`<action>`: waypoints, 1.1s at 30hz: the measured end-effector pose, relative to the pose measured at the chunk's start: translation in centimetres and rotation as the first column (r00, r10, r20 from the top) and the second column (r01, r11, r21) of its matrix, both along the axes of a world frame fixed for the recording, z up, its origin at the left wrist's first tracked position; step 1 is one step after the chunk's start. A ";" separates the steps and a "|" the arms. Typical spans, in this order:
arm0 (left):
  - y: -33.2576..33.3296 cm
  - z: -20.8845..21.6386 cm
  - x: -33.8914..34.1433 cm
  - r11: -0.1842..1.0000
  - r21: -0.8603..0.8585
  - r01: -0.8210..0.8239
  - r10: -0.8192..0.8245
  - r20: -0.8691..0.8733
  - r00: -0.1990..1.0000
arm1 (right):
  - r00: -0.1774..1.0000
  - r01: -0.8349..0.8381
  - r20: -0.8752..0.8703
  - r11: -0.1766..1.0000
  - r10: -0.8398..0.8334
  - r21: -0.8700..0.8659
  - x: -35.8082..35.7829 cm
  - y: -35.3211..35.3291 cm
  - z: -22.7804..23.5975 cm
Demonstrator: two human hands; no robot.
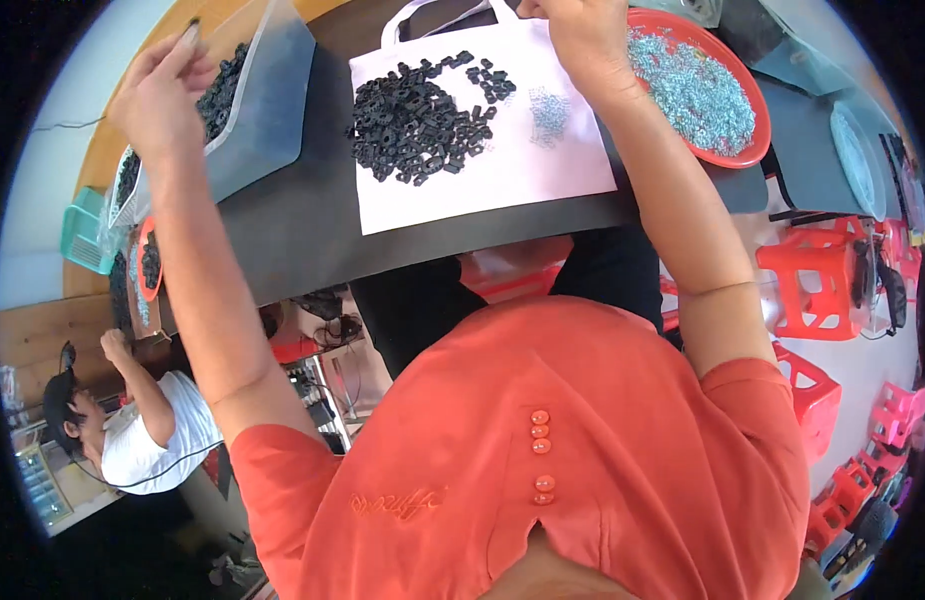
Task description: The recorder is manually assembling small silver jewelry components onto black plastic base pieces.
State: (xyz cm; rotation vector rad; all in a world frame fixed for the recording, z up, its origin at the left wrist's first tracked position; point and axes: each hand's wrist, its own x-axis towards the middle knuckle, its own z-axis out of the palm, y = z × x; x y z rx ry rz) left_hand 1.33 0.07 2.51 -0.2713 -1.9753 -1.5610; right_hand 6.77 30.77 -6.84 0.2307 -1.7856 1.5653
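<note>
Left grip [167,95], mine: narrow, pinching 1 dark piece [192,29], presumably fingertip-held for smallness; right grip [588,45]: contents I cannot tell; black pieces [412,125]: heaped on 1 pale bag [472,198], counter-laid [292,230], apparently for contrast.

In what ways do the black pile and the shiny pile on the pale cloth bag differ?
The black pile spreads wide; the shiny pile is small. The black pile has dark, chunky pieces; the shiny pile has pale, finer ones. The black pile lies toward the left, the shiny pile toward the right. Both are loose heaps on the pale cloth bag.
</note>
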 end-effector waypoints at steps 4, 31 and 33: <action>-2.9 -1.3 -2.6 0.861 -0.461 -0.215 0.185 -0.109 0.977 | 0.978 -0.200 -0.004 0.932 0.208 -0.302 0.1 0.1 0.5; 15.1 -10.2 3.7 0.816 0.198 0.543 -0.568 0.447 0.691 | 0.952 -0.289 0.167 0.938 0.259 0.194 0.4 1.6 -2.5; 14.4 -10.0 2.6 0.704 0.437 0.560 -0.710 0.423 0.563 | 0.919 -0.381 0.137 0.923 0.370 0.057 1.3 0.3 -1.7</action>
